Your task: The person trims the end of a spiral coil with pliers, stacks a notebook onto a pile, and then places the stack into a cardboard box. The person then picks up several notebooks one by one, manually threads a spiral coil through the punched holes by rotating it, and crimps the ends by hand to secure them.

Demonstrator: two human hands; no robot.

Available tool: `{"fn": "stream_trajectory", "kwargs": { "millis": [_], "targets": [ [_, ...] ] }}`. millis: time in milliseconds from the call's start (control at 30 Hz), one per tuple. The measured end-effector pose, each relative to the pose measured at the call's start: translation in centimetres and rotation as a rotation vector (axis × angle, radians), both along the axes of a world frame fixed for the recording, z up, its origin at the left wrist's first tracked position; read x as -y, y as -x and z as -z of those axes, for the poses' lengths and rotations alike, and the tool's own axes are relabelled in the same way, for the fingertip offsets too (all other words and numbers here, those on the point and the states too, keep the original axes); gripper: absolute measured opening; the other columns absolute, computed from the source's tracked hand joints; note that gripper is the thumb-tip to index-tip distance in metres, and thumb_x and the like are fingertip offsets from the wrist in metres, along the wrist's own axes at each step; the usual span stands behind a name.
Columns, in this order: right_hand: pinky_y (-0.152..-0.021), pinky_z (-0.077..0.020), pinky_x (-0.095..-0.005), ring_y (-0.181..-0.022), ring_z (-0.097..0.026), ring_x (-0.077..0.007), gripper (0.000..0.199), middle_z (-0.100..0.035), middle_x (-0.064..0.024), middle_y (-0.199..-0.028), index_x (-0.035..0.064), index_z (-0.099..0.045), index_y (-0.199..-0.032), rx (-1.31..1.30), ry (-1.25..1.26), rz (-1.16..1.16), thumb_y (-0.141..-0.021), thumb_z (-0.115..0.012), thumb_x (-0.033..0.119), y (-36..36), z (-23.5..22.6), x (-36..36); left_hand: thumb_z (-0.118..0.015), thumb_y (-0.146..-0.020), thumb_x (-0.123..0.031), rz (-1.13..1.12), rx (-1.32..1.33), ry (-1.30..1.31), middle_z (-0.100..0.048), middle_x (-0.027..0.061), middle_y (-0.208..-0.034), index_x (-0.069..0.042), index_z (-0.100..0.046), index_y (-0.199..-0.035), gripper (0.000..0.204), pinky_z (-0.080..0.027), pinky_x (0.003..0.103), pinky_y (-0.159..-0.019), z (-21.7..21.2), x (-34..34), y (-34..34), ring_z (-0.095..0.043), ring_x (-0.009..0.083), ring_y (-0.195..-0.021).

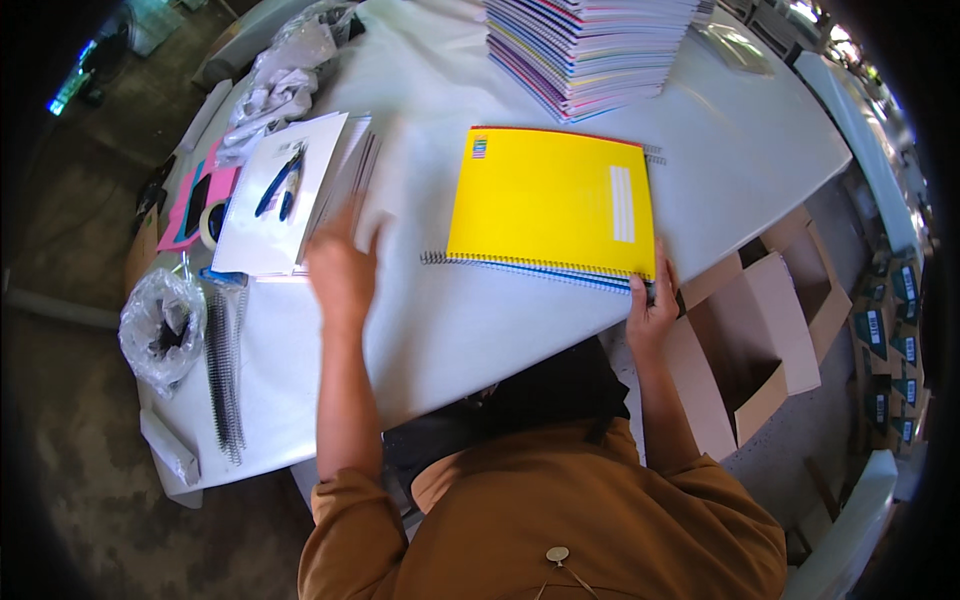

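The white table fills most of what I see, its far edge bending away from me; at its back stands a tall stack of spiral notebooks with many-coloured edges; off its right side sits an open cardboard box on the floor. In front of me lies the yellow notebook, flat on the table with its wire spiral along the near edge and a blue cover showing just beneath it. To the left is a pile of white sheets, with blue-handled pliers resting on top; beyond that, at the table's left edge, a clear plastic bag and loose black spiral wires just beside it. My right hand is closed on the near right corner of the yellow notebook, fingers curled over the spiral's end; my left hand is blurred beside the white sheets, fingers spread open, gripping nothing.
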State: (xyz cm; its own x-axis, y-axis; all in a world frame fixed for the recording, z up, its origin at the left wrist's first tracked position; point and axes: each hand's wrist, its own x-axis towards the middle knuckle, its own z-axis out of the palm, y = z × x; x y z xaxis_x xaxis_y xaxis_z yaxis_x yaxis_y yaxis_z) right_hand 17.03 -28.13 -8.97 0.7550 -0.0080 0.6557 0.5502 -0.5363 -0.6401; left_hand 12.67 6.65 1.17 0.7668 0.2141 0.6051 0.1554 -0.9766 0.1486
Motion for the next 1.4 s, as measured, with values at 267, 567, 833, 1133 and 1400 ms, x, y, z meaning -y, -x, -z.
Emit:
{"fn": "stream_trajectory", "kwargs": {
  "millis": [267,567,833,1133,1400],
  "targets": [
    [-0.105,-0.0239,-0.0462,-0.119,-0.045,-0.0340,0.042,-0.049,-0.0225,-0.127,-0.0060,-0.046,-0.123,0.133,0.112,0.082,-0.087,-0.048,0.016,-0.3,3.1,0.1,-0.059,-0.080,-0.038,-0.595,-0.477,-0.050,-0.064,0.0233,-0.092,-0.005,-0.057,-0.116,0.049,-0.048,0.045,-0.074,-2.8,-6.4,0.0,-0.063,0.0380,-0.085],
    [-0.104,-0.0255,-0.0440,-0.120,-0.047,-0.0318,0.041,-0.051,-0.0208,-0.126,-0.0048,-0.048,-0.122,0.197,0.170,0.056,-0.087,-0.045,0.016,-0.7,3.8,0.6,-0.066,-0.075,-0.029,-0.195,-0.685,0.497,-0.066,0.0193,-0.088,0.003,-0.060,-0.111,0.048,-0.046,0.030,-0.075,-7.0,-13.0,-0.4,-0.063,0.0228,-0.079],
    [-0.103,-0.0265,-0.0439,-0.119,-0.047,-0.0314,0.041,-0.051,-0.0205,-0.126,-0.0044,-0.049,-0.122,0.209,0.169,0.056,-0.086,-0.045,0.015,-0.7,3.7,0.6,-0.069,-0.073,-0.031,-0.166,-0.685,0.615,-0.066,0.0178,-0.093,0.006,-0.058,-0.113,0.056,-0.045,0.027,-0.078,-7.0,-13.6,-0.5,-0.062,0.0208,-0.080],
    [-0.104,-0.0262,-0.0446,-0.120,-0.045,-0.0345,0.042,-0.049,-0.0236,-0.126,-0.0070,-0.046,-0.122,0.166,0.084,-0.030,-0.085,-0.046,0.013,0.1,1.6,0.4,-0.048,-0.088,-0.029,-0.517,-0.213,-0.355,-0.065,0.0157,-0.083,-0.034,-0.041,-0.127,0.040,-0.048,0.049,-0.064,-13.1,-14.1,0.6,-0.062,0.0388,-0.077],
    [-0.100,-0.0354,-0.0464,-0.122,-0.042,-0.0350,0.058,-0.041,-0.0226,-0.133,-0.0061,-0.031,-0.133,-1.000,-1.236,-1.098,-0.094,-0.035,0.036,2.6,-8.1,-7.5,-0.055,-0.082,0.000,-0.037,0.026,-0.153,-0.065,0.0141,-0.093,-0.002,-0.059,-0.103,0.022,-0.049,0.037,-0.078,-16.0,-4.2,13.6,-0.064,0.0272,-0.088]
  ]
}}
